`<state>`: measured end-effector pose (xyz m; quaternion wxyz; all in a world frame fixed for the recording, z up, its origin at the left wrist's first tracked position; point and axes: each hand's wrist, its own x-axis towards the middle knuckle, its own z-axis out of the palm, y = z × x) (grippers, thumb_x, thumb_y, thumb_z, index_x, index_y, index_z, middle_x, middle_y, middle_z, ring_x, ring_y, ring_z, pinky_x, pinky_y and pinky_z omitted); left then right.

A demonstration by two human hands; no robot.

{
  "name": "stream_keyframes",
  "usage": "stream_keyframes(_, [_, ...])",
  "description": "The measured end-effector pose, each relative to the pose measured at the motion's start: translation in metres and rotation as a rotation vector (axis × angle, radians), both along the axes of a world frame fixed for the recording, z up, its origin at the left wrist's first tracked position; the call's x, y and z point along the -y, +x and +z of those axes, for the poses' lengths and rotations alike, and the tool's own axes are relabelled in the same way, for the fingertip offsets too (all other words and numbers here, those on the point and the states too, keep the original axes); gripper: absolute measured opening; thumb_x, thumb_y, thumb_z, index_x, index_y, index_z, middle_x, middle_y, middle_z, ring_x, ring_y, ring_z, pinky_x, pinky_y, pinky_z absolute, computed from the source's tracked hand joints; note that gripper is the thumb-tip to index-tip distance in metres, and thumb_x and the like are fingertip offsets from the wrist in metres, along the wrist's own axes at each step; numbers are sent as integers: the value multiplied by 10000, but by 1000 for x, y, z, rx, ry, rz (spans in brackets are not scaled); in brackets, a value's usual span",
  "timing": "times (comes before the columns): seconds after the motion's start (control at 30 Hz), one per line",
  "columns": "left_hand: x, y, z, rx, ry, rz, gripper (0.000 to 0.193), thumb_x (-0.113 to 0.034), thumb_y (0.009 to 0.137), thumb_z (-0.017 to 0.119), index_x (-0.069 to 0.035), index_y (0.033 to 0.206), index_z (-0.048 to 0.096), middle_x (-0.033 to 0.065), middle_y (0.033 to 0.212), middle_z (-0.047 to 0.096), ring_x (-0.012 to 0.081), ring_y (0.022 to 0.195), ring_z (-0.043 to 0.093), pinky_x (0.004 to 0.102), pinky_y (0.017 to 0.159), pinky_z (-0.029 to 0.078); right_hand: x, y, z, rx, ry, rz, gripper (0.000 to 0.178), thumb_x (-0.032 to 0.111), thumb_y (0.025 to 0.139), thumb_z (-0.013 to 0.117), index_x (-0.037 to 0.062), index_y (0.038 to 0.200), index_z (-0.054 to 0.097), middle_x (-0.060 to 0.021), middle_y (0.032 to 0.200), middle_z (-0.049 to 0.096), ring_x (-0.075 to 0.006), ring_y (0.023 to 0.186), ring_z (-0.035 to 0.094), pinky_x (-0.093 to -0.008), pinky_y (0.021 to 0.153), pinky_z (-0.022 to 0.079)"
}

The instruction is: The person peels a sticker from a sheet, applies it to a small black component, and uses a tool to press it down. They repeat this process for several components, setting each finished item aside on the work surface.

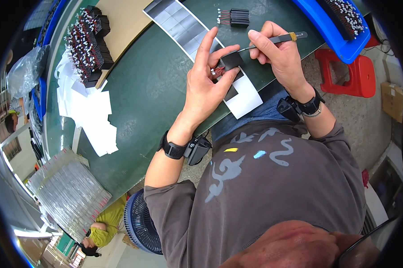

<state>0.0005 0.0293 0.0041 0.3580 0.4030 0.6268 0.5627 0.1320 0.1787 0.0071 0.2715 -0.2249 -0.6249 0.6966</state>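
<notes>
A flat black block point(232, 60) with thin red and black wires and a small white plug is pinched between the thumb and fingers of my left hand point(206, 87); its index finger points outward. My right hand point(279, 56) grips a pair of dark tweezers point(279, 39), whose tip meets the block's upper right edge. Under both lies a long backing sheet point(245, 96), white at its near end, with black rectangular pieces along the far part. Beyond the hands, several similar wired black blocks point(239, 18) stand in a row on the green table point(134, 102).
At the left, many wired black blocks point(104, 56) rest on a tan board point(125, 22), near scattered white paper point(89, 116). Stacked clear trays point(71, 187) stand nearer. A blue tray point(317, 22) is far right, above a red stool point(367, 76). A fan point(141, 223) and another person point(109, 221) are lower left.
</notes>
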Motion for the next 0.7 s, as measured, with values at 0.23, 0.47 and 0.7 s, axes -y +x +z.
stream_keyframes(0.23, [1, 0, 0, -8, 0, 3, 848, 47, 850, 686, -102, 1560, 249, 97, 1227, 696, 121, 956, 669, 264, 818, 556, 1, 0, -2, 9, 31, -21, 231, 238, 980, 674, 116, 811, 574, 15, 718, 652, 6, 592, 522, -140, 529, 380])
stream_keyframes(0.47, [3, 2, 0, -5, -1, 3, 853, 48, 848, 688, -107, 1562, 248, 90, 1220, 699, 111, 930, 660, 260, 802, 553, 2, 1, -2, 25, 60, -25, 230, 233, 974, 682, 111, 812, 574, 14, 719, 650, 5, 605, 524, -139, 545, 390])
stream_keyframes(0.7, [0, 1, -1, -4, 5, 5, 851, 48, 846, 686, -109, 1560, 251, 86, 1215, 703, 95, 893, 647, 255, 786, 552, 1, 0, -4, 48, 81, -38, 230, 228, 977, 677, 103, 814, 575, 12, 729, 651, 4, 612, 519, -140, 547, 380])
